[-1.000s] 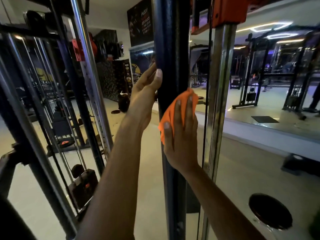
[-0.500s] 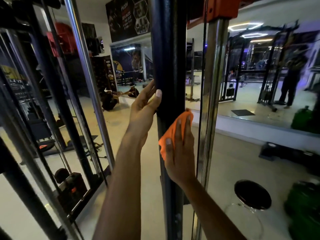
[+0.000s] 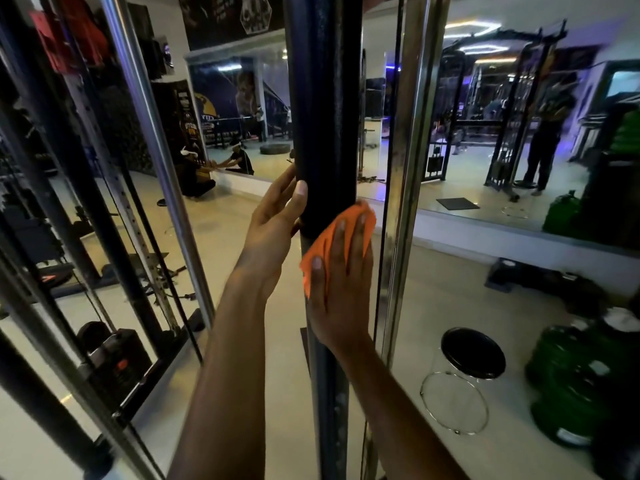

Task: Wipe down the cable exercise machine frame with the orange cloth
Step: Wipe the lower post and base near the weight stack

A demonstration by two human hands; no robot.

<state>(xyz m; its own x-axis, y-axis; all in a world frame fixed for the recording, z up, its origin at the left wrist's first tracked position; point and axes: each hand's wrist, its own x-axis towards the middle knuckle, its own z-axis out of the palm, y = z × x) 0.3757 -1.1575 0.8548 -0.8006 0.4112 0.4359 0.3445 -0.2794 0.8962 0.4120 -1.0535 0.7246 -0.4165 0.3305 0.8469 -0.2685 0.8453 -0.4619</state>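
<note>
A: Any containers in sight?

B: At the lower right of the frame stand large green jugs [image 3: 568,368], stacked close together; what is in them I cannot tell. Another green jug [image 3: 561,213] sits at the right edge, by the mirror. Near them on the floor is one round stool with a black seat [image 3: 473,351] on a thin wire ring base.

A: Count the main things for me.

B: Two hands, one cloth, one dark upright post. The orange cloth [image 3: 329,239] is at the centre of the frame, pressed flat against the front of the black frame post [image 3: 323,109]. The right hand [image 3: 341,289] lies over it with straight fingers spread, pinning the cloth to the post. The left hand [image 3: 273,226] rests on the post's left side, fingers extended and relaxed, thumb on the metal, gripping nothing. Just right of the post runs one chrome guide rod [image 3: 410,133], with a thin cable beside it. A second chrome bar [image 3: 145,109] slants through the upper left.

A: And the room?

B: A gym with a pale, glossy floor [image 3: 450,282]. A mirrored wall [image 3: 485,126] fills the upper right, reflecting racks and ring-shaped ceiling lights. Left of the post, more dark machine uprights and a weight stack [image 3: 114,362] sit low on the floor. In the background at centre left, a person crouches by the mirror.
</note>
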